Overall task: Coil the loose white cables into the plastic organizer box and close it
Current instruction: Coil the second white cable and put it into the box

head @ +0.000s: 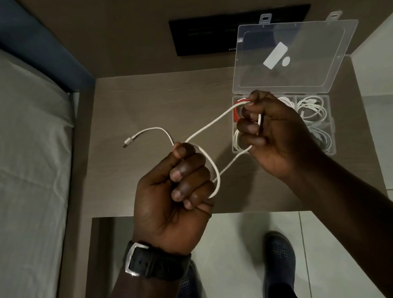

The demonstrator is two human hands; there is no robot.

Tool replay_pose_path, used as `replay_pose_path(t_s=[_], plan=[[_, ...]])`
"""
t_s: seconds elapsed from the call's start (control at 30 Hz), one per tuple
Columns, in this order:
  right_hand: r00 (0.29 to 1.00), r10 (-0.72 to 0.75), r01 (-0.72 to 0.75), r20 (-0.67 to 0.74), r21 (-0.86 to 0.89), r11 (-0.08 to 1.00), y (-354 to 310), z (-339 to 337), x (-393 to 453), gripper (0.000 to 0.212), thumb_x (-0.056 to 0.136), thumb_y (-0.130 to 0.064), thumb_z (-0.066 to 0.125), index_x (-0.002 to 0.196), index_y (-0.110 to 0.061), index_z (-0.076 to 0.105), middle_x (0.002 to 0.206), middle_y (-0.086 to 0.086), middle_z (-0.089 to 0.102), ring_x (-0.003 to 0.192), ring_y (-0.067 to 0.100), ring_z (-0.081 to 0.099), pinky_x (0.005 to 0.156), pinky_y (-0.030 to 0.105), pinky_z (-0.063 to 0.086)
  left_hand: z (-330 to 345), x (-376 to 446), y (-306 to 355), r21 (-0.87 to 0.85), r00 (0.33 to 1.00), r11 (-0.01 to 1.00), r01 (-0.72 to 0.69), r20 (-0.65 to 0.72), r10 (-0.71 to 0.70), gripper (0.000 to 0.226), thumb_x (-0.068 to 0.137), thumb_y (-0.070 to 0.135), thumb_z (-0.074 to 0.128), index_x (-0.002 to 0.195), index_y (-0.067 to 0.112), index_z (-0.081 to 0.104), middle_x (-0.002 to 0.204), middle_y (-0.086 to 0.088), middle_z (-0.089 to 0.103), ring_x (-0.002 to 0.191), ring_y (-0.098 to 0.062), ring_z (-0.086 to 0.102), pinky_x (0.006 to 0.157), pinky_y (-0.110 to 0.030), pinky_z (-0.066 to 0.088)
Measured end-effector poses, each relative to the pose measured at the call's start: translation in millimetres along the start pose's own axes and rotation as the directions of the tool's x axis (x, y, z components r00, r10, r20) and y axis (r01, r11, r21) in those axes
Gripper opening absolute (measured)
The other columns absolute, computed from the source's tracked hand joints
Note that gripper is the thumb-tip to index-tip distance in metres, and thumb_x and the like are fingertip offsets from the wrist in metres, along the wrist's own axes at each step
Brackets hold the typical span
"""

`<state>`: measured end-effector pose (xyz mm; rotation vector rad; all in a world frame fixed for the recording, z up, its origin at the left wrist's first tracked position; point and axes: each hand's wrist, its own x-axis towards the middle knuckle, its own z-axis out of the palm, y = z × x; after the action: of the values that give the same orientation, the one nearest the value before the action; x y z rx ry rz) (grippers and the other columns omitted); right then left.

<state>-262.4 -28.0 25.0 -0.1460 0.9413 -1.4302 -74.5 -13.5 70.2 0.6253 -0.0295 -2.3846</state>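
Note:
A white cable [208, 125] stretches in loops between both hands above a small wooden table [136, 106]. My left hand [178, 190] is closed in a fist around one loop, and the cable's plug end [125, 142] sticks out to the left. My right hand [270, 130] grips the other end of the loop, held over the clear plastic organizer box [316, 124]. The box's lid [293, 55] stands open at the back. Coiled white cables [312, 110] lie in its compartments, and something red [237, 115] shows in the left one.
A bed with a grey sheet [12, 151] runs along the left. A black panel [203, 35] sits on the wall behind the table. A tiled floor [240, 254] and my two dark shoes show below the table's front edge.

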Motion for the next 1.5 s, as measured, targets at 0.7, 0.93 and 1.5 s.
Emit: replay_pose_path(t_s=[0.7, 0.93, 1.5], plan=[[0.707, -0.113, 0.663, 0.699, -0.709, -0.240, -8.8, 21.9, -55.2, 0.029, 0.100, -0.039, 0.044, 0.083, -0.024, 0.060, 0.065, -0.015, 0.054, 0.060, 0.002, 0.047, 0.058, 0.016, 0.038, -11.6, 30.5, 25.4, 0.968, 0.882, 0.141, -0.210, 0.125, 0.454, 0.025, 0.102, 0.006, 0.042, 0.103, -0.009, 0.061, 0.077, -0.022, 0.059, 0.068, -0.025, 0.058, 0.066, -0.037, 0.050], [0.616, -0.410, 0.693, 0.673, -0.710, -0.125, -19.4, 28.9, 1.9, 0.029, 0.096, -0.028, 0.064, 0.078, -0.006, 0.070, 0.068, 0.006, 0.064, 0.064, 0.018, 0.059, 0.061, 0.028, 0.044, 6.6, 26.2, 12.6, 0.760, 0.975, 0.634, -0.142, -0.003, 0.221, 0.034, 0.093, 0.027, 0.039, 0.079, 0.005, 0.060, 0.057, -0.001, 0.030, 0.049, -0.014, 0.018, 0.048, -0.030, 0.014], [0.830, 0.023, 0.556, 0.558, -0.830, 0.049, 10.4, 10.5, -62.6, 0.020, 0.100, -0.037, 0.049, 0.094, -0.023, 0.062, 0.062, -0.007, 0.055, 0.056, 0.007, 0.054, 0.053, 0.027, 0.043, -10.7, 31.5, 43.2, 0.911, 0.813, 0.228, -0.344, 0.168, 0.558, 0.026, 0.104, 0.006, 0.032, 0.093, -0.002, 0.054, 0.079, -0.013, 0.059, 0.075, -0.023, 0.059, 0.075, -0.037, 0.050]])
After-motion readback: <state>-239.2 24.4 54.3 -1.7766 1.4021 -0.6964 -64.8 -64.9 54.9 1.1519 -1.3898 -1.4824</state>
